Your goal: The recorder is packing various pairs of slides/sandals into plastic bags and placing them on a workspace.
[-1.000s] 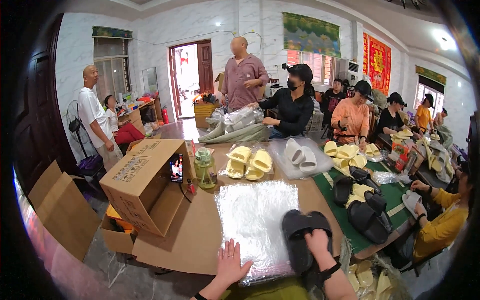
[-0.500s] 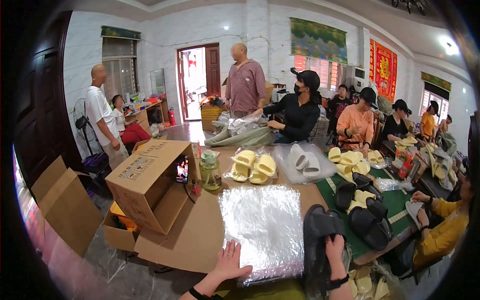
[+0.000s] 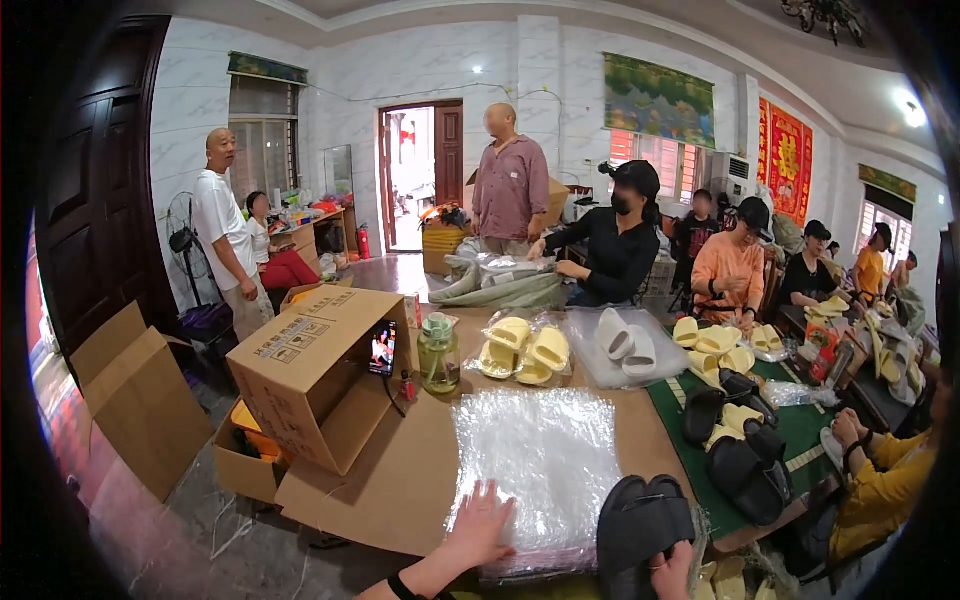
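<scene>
The black slippers [image 3: 625,530] lie at the right hand [image 3: 672,570], extending ahead and to the left of its fingers, long axis pointing away from the person. That hand is nearer; its fingers curl in at the strap, holding the slippers, tips hidden. The left hand [image 3: 482,525] presses, fingers spread wide, on the bags [image 3: 535,440], which stretch ahead and rightward.

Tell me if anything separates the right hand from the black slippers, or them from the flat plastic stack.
Nothing visible: the right hand holds the black slippers at the right edge of the flat plastic stack. The left hand rests on the stack's near left, not between.
</scene>
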Tool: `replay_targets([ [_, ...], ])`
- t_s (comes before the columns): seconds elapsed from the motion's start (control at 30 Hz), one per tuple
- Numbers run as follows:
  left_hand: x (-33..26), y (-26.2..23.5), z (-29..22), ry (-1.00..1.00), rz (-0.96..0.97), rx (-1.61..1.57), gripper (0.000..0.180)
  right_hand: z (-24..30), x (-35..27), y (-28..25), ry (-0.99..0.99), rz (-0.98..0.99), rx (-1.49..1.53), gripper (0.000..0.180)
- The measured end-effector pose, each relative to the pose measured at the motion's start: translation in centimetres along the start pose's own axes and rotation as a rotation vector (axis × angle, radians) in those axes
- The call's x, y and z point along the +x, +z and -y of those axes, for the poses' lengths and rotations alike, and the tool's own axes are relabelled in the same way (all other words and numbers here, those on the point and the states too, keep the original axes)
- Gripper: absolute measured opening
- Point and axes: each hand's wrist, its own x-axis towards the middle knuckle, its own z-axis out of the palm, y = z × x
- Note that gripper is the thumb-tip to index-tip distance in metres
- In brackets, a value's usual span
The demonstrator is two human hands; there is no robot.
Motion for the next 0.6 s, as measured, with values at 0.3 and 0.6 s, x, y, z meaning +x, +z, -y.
replay_targets([
  [0.3, 2.7, 3.9, 1.0, 0.212, -0.031, -0.240, 0.067, 6.0, 0.4, 0.0, -0.078, 0.079, 0.151, 0.027],
  [0.6, 4.6, 7.8, 2.6, 0.237, -0.194, -0.288, 0.044, 5.7, 1.5, 1.0, -0.274, 0.294, 0.222, 0.044],
])
